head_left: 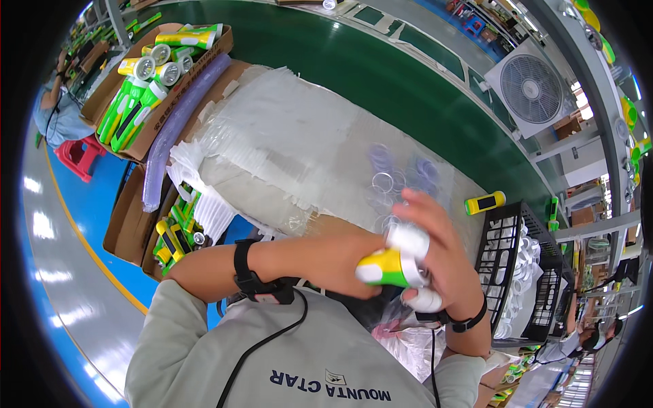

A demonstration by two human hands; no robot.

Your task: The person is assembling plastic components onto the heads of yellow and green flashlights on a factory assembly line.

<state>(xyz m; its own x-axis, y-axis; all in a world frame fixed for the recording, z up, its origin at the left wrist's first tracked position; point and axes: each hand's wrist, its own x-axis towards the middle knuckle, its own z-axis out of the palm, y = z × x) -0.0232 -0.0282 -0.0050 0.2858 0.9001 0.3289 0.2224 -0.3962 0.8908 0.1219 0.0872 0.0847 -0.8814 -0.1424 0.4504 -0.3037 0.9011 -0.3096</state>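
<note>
A yellow and green flashlight [389, 268] is held up in front of my chest, tilted, its head end toward my right hand. My left hand [359, 270] is closed around its body, with most of the fingers hidden. At the head end, my right hand [445, 255] curls its thumb and a finger around the flashlight, while the upper fingers stretch out. White coverings, apparently finger cots [408, 239], wrap those two digits. Just beyond my hands, several clear plastic rings [383, 181] lie on the worktable [340, 146].
Another flashlight [485, 202] lies at the table's right edge beside a black crate [491, 262] of white parts. Cardboard boxes [178, 92] of flashlights stand at left, along a rolled plastic sleeve [178, 129]. A green conveyor surface [306, 44] runs behind. A fan [530, 88] stands far right.
</note>
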